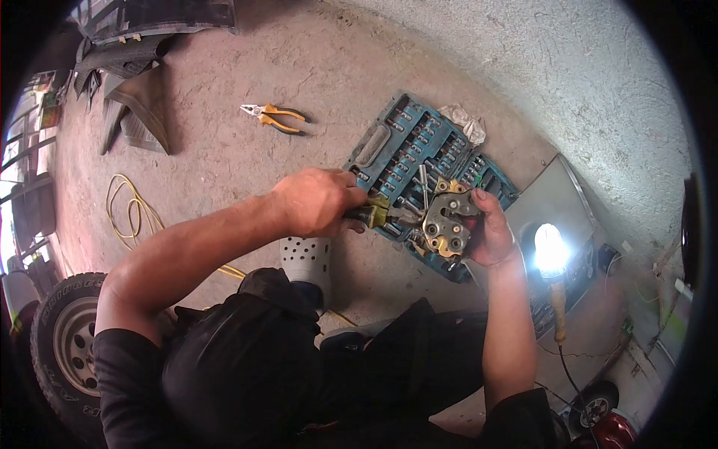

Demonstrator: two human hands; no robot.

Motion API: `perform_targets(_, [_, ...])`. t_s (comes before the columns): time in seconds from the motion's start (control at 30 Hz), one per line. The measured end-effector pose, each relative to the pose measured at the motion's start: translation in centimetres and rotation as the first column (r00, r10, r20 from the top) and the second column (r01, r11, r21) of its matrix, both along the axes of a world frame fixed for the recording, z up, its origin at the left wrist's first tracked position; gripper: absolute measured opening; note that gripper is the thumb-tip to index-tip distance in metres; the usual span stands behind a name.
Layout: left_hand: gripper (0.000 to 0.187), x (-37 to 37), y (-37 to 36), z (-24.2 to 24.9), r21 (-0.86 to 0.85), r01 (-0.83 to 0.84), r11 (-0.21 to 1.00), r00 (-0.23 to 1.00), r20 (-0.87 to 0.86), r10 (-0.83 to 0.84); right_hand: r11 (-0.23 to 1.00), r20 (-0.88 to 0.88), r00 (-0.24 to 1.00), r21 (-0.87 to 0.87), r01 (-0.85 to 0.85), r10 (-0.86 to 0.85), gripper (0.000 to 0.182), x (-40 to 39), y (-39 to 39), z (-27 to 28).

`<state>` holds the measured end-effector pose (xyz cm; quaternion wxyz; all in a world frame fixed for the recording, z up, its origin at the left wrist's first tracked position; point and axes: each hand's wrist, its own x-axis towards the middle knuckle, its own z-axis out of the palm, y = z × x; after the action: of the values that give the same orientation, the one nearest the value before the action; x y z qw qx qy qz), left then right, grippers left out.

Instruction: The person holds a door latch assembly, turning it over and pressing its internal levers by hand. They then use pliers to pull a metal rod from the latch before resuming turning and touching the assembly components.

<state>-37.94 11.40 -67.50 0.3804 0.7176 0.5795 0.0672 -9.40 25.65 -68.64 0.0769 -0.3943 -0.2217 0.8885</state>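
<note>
My left hand is closed around the yellow-green and black handles of a pair of pliers. Their jaws reach the left side of a car door latch, a grey and brass-coloured metal mechanism with rivets. My right hand grips that latch from its right side, thumb along the upper edge and the other fingers mostly hidden behind it. Under both hands lies an opened teal socket set case with rows of sockets. A second pair of pliers, with orange and black handles, rests on the floor farther off.
A lit bulb lamp on a corded handle stands right of my right forearm, before a grey panel. Crumpled paper touches the case's far side. At left are a tyre, yellow cable and dark mats.
</note>
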Motion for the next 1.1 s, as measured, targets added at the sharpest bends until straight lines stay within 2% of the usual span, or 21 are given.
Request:
perform_targets(0.07, [0.042,0.5,-1.6,-1.7,-0.064,-0.15,0.987,0.974,0.161,0.159,0.999,0.001,0.999,-0.042,0.035,-0.035,0.056,-0.4,-0.1,0.3])
perform_targets(0.1, [0.043,1.0,-1.7,-0.9,-0.223,-0.242,0.944,0.944,0.17,0.282,0.997,-0.001,0.998,-0.05,0.067,-0.067,0.057,-0.8,-0.2,0.4])
perform_targets(0.17, [0.046,2.7,-2.2,1.5,-0.519,-0.376,0.767,0.853,0.13,0.506,0.993,-0.028,0.995,-0.073,0.09,-0.093,0.058,-1.0,-0.3,0.2])
perform_targets(0.2, [0.049,3.6,-3.9,-0.1,-0.478,-0.424,0.769,0.79,0.221,0.572,0.994,-0.053,0.995,-0.081,0.078,-0.083,0.058,-0.8,-0.3,-0.3])
perform_targets(0.3, [0.046,4.0,-4.2,0.1,-0.524,-0.429,0.736,0.755,0.239,0.61,0.996,-0.101,0.994,-0.087,0.037,-0.046,0.059,-0.8,-0.4,-0.6])
perform_targets(0.33, [0.046,3.6,-3.9,0.2,-0.545,-0.419,0.726,0.79,0.176,0.588,0.996,-0.113,0.993,-0.088,0.024,-0.034,0.059,-0.9,-0.6,-0.6])
perform_targets(0.43, [0.053,2.7,-3.8,-0.8,-0.352,-0.459,0.815,0.833,0.148,0.533,0.996,-0.021,0.997,-0.047,0.074,-0.075,0.059,-1.6,-0.9,0.1])
perform_targets(0.47, [0.058,2.6,-4.0,-1.7,-0.324,-0.482,0.814,0.807,0.198,0.557,0.995,-0.007,0.996,-0.042,0.087,-0.087,0.058,-1.7,-1.1,0.2])
perform_targets(0.57, [0.051,2.5,-3.8,-2.3,-0.324,-0.374,0.869,0.894,0.124,0.431,0.995,0.032,0.995,-0.026,0.1,-0.099,0.058,-1.9,-1.3,0.2])
perform_targets(0.67, [0.049,2.6,-3.4,-2.4,-0.339,-0.346,0.875,0.92,0.061,0.387,0.995,0.059,0.993,-0.023,0.102,-0.101,0.058,-1.7,-1.6,0.0])
perform_targets(0.77, [0.047,2.5,-3.8,-3.7,-0.195,-0.384,0.902,0.918,0.021,0.396,0.995,0.015,0.996,-0.04,0.088,-0.088,0.059,-1.4,-1.3,-0.2])
perform_targets(0.87, [0.044,0.7,-3.3,-4.9,-0.274,-0.664,0.696,0.741,-0.115,0.662,0.995,-0.062,0.994,-0.06,0.082,-0.086,0.059,-1.0,-1.4,-0.1])
perform_targets(0.97, [0.046,-3.3,-2.5,-5.4,-0.512,-0.773,0.374,0.578,-0.327,0.747,0.984,-0.089,0.98,-0.041,0.172,-0.175,0.063,-0.8,-1.3,0.2])
perform_targets(1.03, [0.048,-5.7,-4.6,-8.7,-0.3,-0.805,0.511,0.593,-0.42,0.687,0.965,-0.041,0.966,-0.083,0.25,-0.254,0.065,-0.9,-1.2,0.3])
perform_targets(1.1, [0.05,-6.2,-5.4,-9.7,-0.068,-0.748,0.661,0.598,-0.503,0.624,0.965,-0.057,0.965,-0.076,0.252,-0.256,0.066,-0.5,-1.0,0.2])
